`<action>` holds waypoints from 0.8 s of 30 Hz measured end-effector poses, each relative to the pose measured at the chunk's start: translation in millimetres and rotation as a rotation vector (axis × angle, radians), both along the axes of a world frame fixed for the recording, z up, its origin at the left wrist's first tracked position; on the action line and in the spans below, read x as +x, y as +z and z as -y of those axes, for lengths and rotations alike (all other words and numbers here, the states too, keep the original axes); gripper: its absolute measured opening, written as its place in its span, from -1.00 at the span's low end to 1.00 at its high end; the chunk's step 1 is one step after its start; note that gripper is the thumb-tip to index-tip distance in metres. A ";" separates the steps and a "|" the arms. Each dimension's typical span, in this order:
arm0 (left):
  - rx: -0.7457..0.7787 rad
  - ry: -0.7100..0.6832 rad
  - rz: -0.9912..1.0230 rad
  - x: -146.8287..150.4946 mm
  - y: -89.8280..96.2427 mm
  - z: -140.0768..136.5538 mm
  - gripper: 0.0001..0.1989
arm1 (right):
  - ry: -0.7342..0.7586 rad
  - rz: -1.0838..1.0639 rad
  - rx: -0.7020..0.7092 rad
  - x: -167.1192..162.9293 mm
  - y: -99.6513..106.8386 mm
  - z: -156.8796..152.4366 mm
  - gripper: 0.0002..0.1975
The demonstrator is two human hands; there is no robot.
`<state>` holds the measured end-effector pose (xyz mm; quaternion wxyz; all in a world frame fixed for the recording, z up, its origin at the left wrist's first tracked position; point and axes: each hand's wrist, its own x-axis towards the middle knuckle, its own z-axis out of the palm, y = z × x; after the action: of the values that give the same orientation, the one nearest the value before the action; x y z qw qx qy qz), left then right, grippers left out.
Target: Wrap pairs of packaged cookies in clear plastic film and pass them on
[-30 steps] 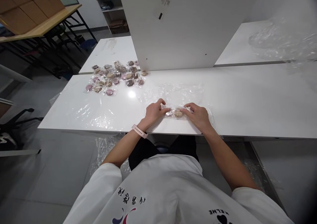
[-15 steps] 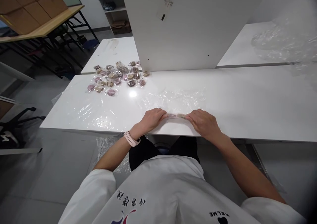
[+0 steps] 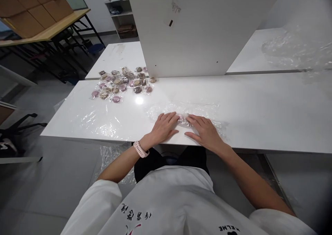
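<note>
In front of me on the table lies a sheet of clear plastic wrap point(image 3: 192, 107), crinkled and partly folded over small wrapped pieces point(image 3: 182, 119), of which a pinkish one shows through. My left hand point(image 3: 164, 127) rests with its fingers stretched out, fingertips on the left part of the folded wrap. From the other side my right hand point(image 3: 203, 129) lies with spread fingers and thumb apart, its fingertips on the right part. A narrow gap separates the two hands. How many pieces are inside the wrap is hidden by the fingers and the plastic.
At the left back of the white table point(image 3: 259, 114) sits a pile of individually wrapped round pieces point(image 3: 121, 81), pink and brown. Another clear plastic sheet point(image 3: 98, 120) lies on the left. A white upright panel point(image 3: 192, 37) stands behind. More crumpled plastic point(image 3: 293, 48) lies at the right back.
Both hands have gone from pinching the small pieces at their ends to lying with fingers stretched over them. The near part of the plastic wrap now covers the pieces.
</note>
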<state>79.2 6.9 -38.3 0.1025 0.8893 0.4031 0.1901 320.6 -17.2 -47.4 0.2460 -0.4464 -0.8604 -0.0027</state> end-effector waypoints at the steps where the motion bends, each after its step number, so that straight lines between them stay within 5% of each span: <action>1: -0.030 0.013 0.008 -3.1 -2.3 -2.9 -0.63 | 0.018 -0.009 -0.022 -0.1 -3.2 0.0 -0.58; 6: -0.178 0.219 0.091 -7.0 3.3 -44.4 -0.72 | -0.078 -0.159 -0.157 0.6 -5.8 -36.4 -0.63; 11: 0.123 0.432 0.304 -3.8 21.9 -39.9 -0.76 | -0.267 -0.353 -0.493 5.7 7.5 -77.1 -0.62; 17: -0.286 0.305 0.427 13.6 9.4 -11.2 -0.60 | -0.289 -0.443 -0.518 6.1 3.7 -80.8 -0.64; 24: -0.717 0.284 0.696 30.1 8.5 -63.5 -0.09 | -0.117 -0.686 -0.574 11.2 -5.5 -73.5 -0.62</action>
<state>109.3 70.4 -29.8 0.5020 0.6189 0.5017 0.3365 331.8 56.3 -52.9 0.3828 -0.5194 -0.6683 0.3702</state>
